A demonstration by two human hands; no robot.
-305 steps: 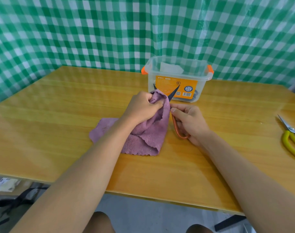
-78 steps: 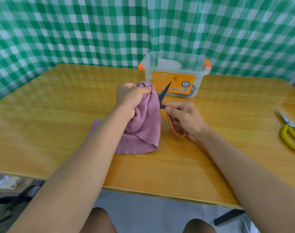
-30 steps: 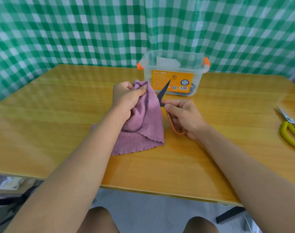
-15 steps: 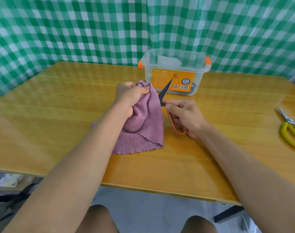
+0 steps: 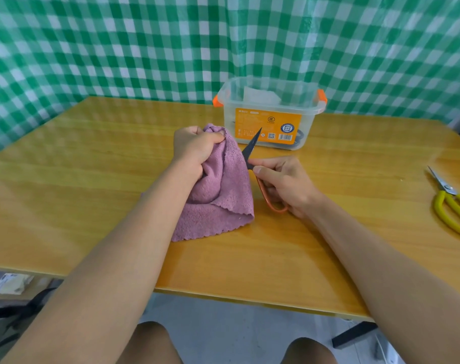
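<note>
Cloth: purple cloth stands in a bunched peak on the table, top gathered up, scalloped lower edge spread on the wood near the front middle.
Left hand: left hand is curled tight round the top of the purple cloth, thumb pressed on the fabric, holding that end above the table.
Right hand: right hand is closed round the snips, thumb and forefinger pinching just below the blades.
Snips: orange loop handle shows under the palm. The dark blades point up and away, toward the box, just beside the cloth's right fold. Whether they touch it cannot be told.
Box: clear plastic box stands open-topped at the back of the table, behind both hands, with an orange latch at each end and an orange label on its front wall.
Box contents: white folded packet leans at the back. Dark looped things lie at the bottom right, too veiled by the wall to name.
Scissors: yellow-handled scissors lie flat at the table's right edge, well apart from the hands.
Backdrop: green-and-white checked sheet hangs behind the table.
</note>
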